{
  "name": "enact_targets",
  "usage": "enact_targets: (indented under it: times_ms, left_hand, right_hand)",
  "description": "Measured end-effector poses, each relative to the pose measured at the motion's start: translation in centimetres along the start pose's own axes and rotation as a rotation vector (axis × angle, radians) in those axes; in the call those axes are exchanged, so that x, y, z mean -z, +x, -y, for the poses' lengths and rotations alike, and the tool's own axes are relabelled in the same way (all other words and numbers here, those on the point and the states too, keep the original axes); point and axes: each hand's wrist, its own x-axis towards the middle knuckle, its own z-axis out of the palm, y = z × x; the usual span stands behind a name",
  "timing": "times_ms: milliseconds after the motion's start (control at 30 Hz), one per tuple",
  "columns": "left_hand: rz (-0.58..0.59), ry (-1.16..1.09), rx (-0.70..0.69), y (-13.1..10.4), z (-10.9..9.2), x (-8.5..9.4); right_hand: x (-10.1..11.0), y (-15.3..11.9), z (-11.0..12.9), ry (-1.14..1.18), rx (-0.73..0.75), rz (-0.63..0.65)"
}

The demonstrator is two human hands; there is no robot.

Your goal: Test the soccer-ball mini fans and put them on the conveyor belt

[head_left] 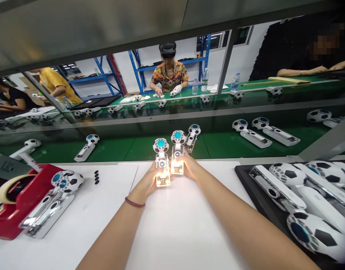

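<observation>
My left hand (150,179) is closed round a lit device (162,170), which has a clear-fronted body and a round soccer-ball head with a blue centre. Just to its right, my right hand (188,165) grips a second lit device (177,159) of the same kind, held slightly higher. Both stand upright, side by side, with their lights glowing near the lower ends. Right behind my right hand, a third device (192,138) lies at the edge of the green belt (217,144).
A red tape dispenser (28,202) and two devices (52,206) are at left, beside several black ovals (97,177). At right, a black tray (249,187) holds several devices. More devices lie on the belt. A person (169,75) works across it.
</observation>
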Motion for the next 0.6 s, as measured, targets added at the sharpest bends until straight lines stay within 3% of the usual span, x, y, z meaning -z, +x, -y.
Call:
enact_targets:
  times_ms: [600]
  left_hand:
    - [-0.014,-0.061,-0.008,0.38,0.44,0.64]
  right_hand:
    - [0.13,0.09,-0.14,0.002,0.006,0.022]
